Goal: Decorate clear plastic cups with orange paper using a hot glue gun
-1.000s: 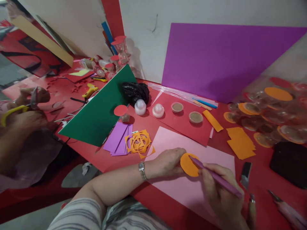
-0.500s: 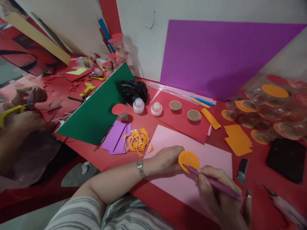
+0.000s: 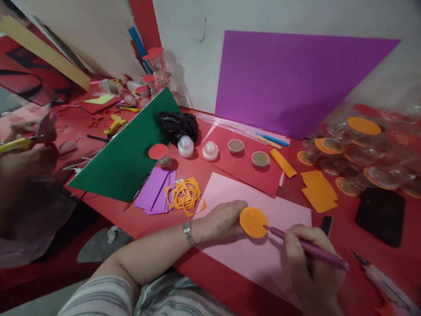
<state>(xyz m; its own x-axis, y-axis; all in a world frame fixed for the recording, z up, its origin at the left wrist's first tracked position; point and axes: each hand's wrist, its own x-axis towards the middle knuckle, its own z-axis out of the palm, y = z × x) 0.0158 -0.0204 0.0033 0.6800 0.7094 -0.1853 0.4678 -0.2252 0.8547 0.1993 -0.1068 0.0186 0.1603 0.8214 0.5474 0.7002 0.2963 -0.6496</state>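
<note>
Bare pink paper (image 3: pixel 243 263) leaves me room below the orange disc (image 3: pixel 254 222); my left hand (image 3: pixel 225 220) grips its edge, my right hand (image 3: pixel 311 259) pinches a purple pen (image 3: pixel 324 254).

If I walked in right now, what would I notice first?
Probably the big purple sheet against the white wall. Next, the green board standing left of the middle, and the orange circle in the left hand, with the right hand holding a purple pen at its edge.
</note>
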